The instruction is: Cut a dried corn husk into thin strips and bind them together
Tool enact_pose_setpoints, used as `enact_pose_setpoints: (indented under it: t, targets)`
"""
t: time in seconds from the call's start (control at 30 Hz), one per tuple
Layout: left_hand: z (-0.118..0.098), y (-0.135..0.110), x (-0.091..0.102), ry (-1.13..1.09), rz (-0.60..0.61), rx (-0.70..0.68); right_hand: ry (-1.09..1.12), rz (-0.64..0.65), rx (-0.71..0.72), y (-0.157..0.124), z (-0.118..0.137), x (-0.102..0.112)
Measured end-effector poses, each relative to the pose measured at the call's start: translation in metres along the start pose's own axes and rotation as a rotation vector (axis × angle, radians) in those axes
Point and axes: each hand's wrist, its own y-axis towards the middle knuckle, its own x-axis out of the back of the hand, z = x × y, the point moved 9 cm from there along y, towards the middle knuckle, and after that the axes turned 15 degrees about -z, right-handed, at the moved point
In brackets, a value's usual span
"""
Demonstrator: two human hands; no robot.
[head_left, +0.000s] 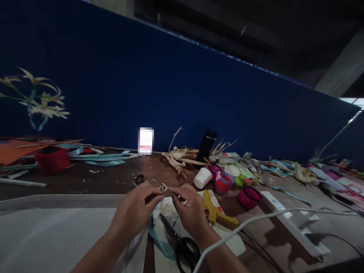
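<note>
My left hand [139, 206] and my right hand [191, 208] meet near the middle of the table, their fingertips almost touching. Both are closed in a pinch on a small pale husk piece [164, 187], which shows between the fingers; its exact shape is too small to tell. Below the hands, black-handled scissors [170, 226] lie over papers and a light blue strip [164, 242]. Just right of my right hand rests a yellow glue gun [211, 212]. A small dark roll [139, 179] sits beyond my left hand.
A white tray [65, 235] fills the front left. Dried husks [179, 154], a black bottle [206, 146], a white cup [202, 178] and a magenta ring [249, 197] stand behind. A white cable [256, 218] crosses before a power strip [292, 223]. Husk flowers [47, 108] rise at left.
</note>
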Motion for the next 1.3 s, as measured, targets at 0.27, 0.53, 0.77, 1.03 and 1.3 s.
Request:
enact_pose_setpoints:
  t: [0.27, 0.53, 0.77, 1.03, 1.3]
  targets:
    - [0.003, 0.0, 0.0, -0.049, -0.001, 0.048, 0.055, 0.005, -0.086, 0.002, -0.004, -0.001]
    - [0.02, -0.001, -0.002, -0.01, -0.014, 0.226, 0.146, 0.026, -0.119, 0.0, 0.001, -0.005]
    - [0.021, 0.001, 0.0, -0.091, -0.037, 0.283, 0.212, 0.08, -0.243, -0.002, -0.009, -0.012]
    - [0.025, 0.002, 0.002, -0.078, -0.074, 0.338, 0.29, 0.199, -0.399, -0.006, -0.013, -0.023]
    - [0.025, 0.004, -0.003, -0.098, -0.02, 0.282, 0.314, 0.24, -0.458, -0.009, -0.017, -0.027]
